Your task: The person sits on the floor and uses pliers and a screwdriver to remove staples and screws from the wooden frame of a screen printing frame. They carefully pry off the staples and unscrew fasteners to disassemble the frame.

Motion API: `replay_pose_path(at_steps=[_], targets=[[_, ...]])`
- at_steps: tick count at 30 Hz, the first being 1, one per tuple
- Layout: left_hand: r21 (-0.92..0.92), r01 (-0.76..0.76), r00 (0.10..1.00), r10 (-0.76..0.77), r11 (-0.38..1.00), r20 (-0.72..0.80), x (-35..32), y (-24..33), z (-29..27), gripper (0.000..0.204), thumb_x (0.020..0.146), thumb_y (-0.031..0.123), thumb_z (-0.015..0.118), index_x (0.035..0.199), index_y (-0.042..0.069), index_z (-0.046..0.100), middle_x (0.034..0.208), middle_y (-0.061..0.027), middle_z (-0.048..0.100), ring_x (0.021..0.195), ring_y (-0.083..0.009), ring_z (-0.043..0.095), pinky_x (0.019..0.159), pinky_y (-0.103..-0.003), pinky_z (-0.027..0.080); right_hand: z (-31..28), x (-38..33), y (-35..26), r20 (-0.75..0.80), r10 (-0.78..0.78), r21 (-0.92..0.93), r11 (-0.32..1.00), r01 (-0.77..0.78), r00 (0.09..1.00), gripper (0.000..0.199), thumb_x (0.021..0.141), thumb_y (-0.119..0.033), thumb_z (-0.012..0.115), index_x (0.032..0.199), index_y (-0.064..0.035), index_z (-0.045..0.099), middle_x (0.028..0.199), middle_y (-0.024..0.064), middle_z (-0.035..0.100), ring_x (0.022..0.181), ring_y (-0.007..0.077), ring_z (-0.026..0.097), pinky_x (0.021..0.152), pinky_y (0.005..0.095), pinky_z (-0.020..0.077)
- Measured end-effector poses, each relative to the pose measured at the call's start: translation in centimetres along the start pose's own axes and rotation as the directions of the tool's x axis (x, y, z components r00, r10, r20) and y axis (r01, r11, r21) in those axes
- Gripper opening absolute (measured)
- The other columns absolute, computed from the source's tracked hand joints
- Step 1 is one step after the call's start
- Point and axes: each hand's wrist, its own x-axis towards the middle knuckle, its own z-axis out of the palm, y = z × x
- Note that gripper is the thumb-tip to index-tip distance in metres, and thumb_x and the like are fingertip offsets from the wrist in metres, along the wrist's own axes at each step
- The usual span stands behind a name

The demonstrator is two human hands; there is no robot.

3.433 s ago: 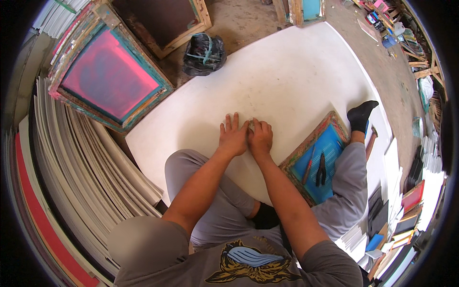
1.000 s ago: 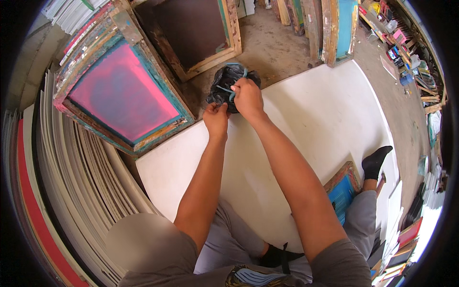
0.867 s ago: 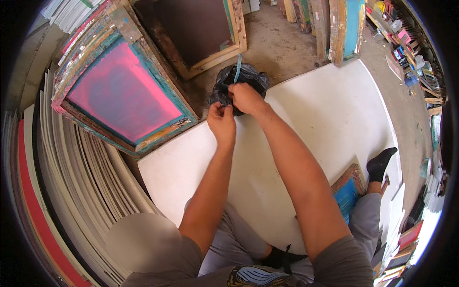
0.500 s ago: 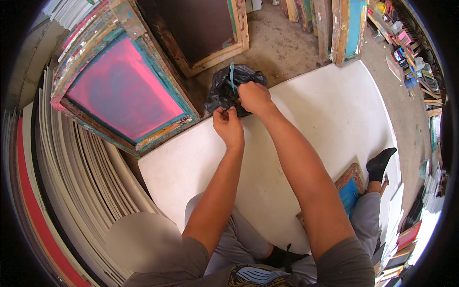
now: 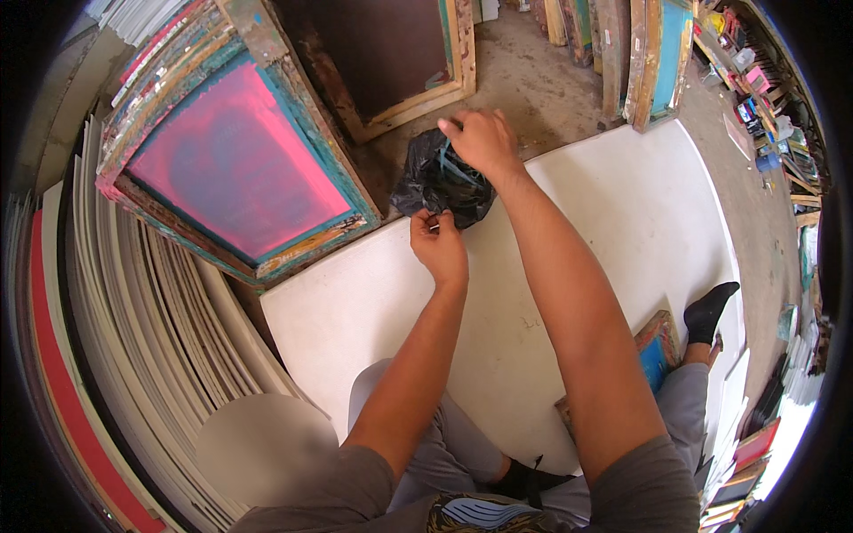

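Observation:
A crumpled black plastic bag [image 5: 429, 178] sits at the far edge of the white board [image 5: 613, 213]. My left hand [image 5: 440, 244] pinches the bag's near rim between thumb and fingers. Over the bag's far right side is my right hand [image 5: 484, 140], its thumb stuck out and its fingers apart, holding nothing. A thin light-blue strip [image 5: 455, 164] lies at the bag's mouth, just below the right hand. The bag's contents are hidden.
Left of the bag lean paint-stained wooden screen frames, the front one with a pink-edged mesh [image 5: 240, 160]. A dark screen frame [image 5: 378, 62] stands behind. Stacked sheets [image 5: 178, 329] line the left. A small blue-faced frame [image 5: 656, 355] lies by my right leg.
My right hand has opened and lifted off the blue strip, which has gone from standing upright to lying at the bag's mouth. My left hand still pinches the rim.

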Motion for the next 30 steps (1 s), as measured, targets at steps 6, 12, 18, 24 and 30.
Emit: replay_pose_path(at_steps=[6,12,18,24,30], targets=[[-0.010,0.023,1.000,-0.023,1.000,-0.003,0.4,0.2,0.0,0.015,0.091,0.002,0.065,0.102,-0.001,0.056,0.088,-0.0081,0.061,0.060,-0.0137,0.058,0.053,-0.029,0.051,0.7,-2.2,0.8,-0.310,-0.228,0.140,0.949,0.282,0.923,0.010,0.087,-0.014,0.072,0.092,-0.0050,0.070,0.093,0.0145,0.071,0.092,0.0339,0.068,0.081,0.0455,0.0536],[-0.007,-0.108,0.994,0.108,0.994,-0.002,0.9,0.4,0.2,0.015,0.093,0.003,0.064,0.105,-0.002,0.056,0.089,-0.0063,0.060,0.071,-0.0124,0.058,0.060,-0.028,0.051,1.9,-5.9,1.0,0.269,-0.268,0.335,0.926,0.171,0.925,0.007,0.081,-0.006,0.070,0.087,-0.0036,0.071,0.090,0.0182,0.072,0.085,0.0358,0.070,0.076,0.0451,0.0553],[0.070,-0.192,0.981,0.192,0.979,0.005,0.2,0.2,-0.1,0.018,0.092,0.006,0.066,0.106,-0.002,0.058,0.088,-0.0061,0.061,0.076,-0.0120,0.057,0.067,-0.027,0.048,2.9,-4.3,0.9,0.453,-0.153,-0.118,0.966,0.229,0.879,0.015,0.086,-0.014,0.066,0.089,-0.0026,0.075,0.097,0.0178,0.073,0.095,0.0377,0.068,0.087,0.0455,0.0533],[0.218,-0.243,0.970,0.242,0.945,0.031,2.0,-1.0,-1.3,0.025,0.093,0.014,0.070,0.108,-0.002,0.056,0.090,-0.0080,0.060,0.077,-0.0133,0.058,0.062,-0.028,0.048,-0.2,-7.0,1.4,0.119,-0.261,0.204,0.951,0.234,0.958,0.030,0.096,-0.025,0.062,0.113,-0.0029,0.072,0.118,0.0167,0.067,0.112,0.0365,0.061,0.097,0.0438,0.0484],[0.157,-0.233,0.972,0.232,0.960,0.025,-0.5,2.7,-0.5,0.034,0.093,0.019,0.071,0.116,0.000,0.054,0.092,-0.0076,0.058,0.074,-0.0169,0.055,0.068,-0.032,0.047,-4.2,-18.8,5.2,-0.085,-0.037,0.197,0.979,0.053,0.996,0.038,0.097,-0.022,0.061,0.130,-0.0033,0.061,0.127,0.0167,0.064,0.120,0.0348,0.058,0.103,0.0427,0.0458]])
